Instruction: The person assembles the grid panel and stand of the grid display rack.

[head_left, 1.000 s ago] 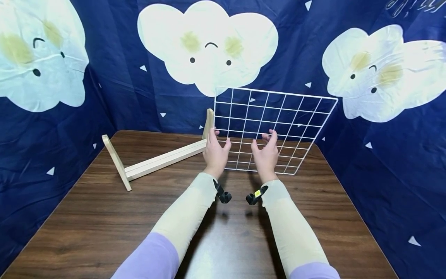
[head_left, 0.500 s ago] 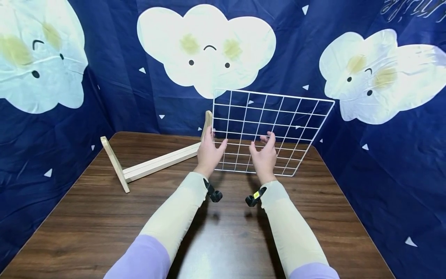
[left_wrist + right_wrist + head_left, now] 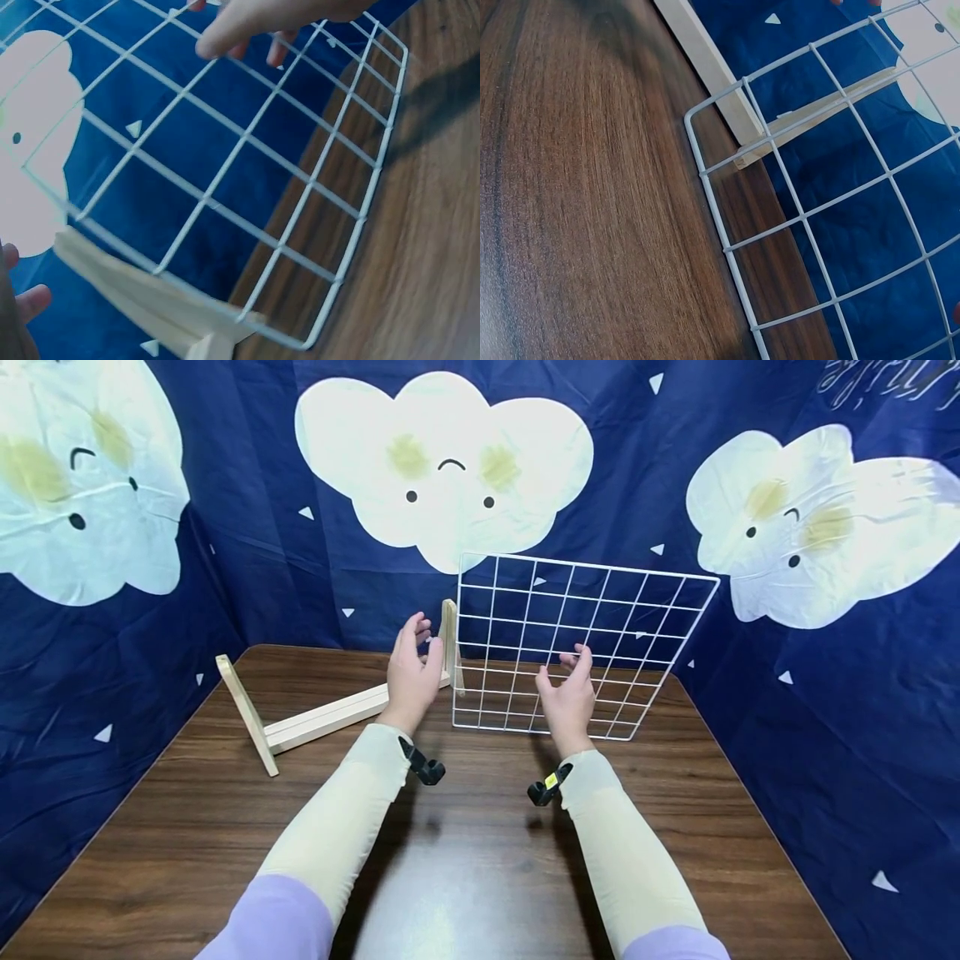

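Note:
A white wire grid panel stands tilted on the table, its lower edge near the tabletop. My right hand holds the panel at its lower middle; in the left wrist view the thumb of that right hand lies before the wires with fingers beyond them. My left hand is raised left of the panel, fingers apart and holding nothing. Behind it lies a pale wooden stand, a long bar between two end pieces. One end piece shows through the mesh in the right wrist view.
The brown wood-grain table carries the panel and stand. Dark blue cloth with white cloud prints encloses the back and sides. The stand's left end piece rises near the table's left side.
My left hand has come off the panel's left edge and moved left, in front of the wooden bar. My right hand and the panel stay nearly still.

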Demonstrator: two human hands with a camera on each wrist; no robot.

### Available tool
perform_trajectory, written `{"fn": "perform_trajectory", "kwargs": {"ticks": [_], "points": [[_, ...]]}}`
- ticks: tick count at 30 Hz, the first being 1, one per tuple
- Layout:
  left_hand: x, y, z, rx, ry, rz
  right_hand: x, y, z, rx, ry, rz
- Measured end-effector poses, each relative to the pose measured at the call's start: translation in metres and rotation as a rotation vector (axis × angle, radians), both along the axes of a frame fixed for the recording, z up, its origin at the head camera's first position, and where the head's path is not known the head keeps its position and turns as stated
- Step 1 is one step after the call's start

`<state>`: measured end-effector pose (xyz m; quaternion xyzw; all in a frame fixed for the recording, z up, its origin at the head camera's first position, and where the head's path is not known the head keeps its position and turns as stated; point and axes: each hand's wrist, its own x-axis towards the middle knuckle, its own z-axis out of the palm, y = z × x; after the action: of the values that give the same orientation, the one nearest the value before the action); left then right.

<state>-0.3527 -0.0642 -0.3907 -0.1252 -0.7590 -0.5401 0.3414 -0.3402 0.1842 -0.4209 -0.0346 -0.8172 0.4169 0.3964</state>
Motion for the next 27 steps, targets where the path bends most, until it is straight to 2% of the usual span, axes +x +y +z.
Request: {"fn": "perform_trajectory", "kwargs": {"ticks": [7,19,24,27], "points": [[0.009,-0.034,0.016,0.006,0.009,0.064,0.003,-0.001,-0.004,0.007,-0.023,-0.003],[0.015,-0.101,0.060,0.020,0.075,0.212,-0.001,-0.001,-0.002,0.023,0.000,-0.011],[0.021,-0.127,0.072,0.052,0.120,0.273,-0.003,0.000,-0.001,0.027,0.008,-0.019],[0.027,-0.139,0.076,0.059,0.125,0.303,-0.004,0.000,-0.001,0.030,0.007,-0.026]]}}
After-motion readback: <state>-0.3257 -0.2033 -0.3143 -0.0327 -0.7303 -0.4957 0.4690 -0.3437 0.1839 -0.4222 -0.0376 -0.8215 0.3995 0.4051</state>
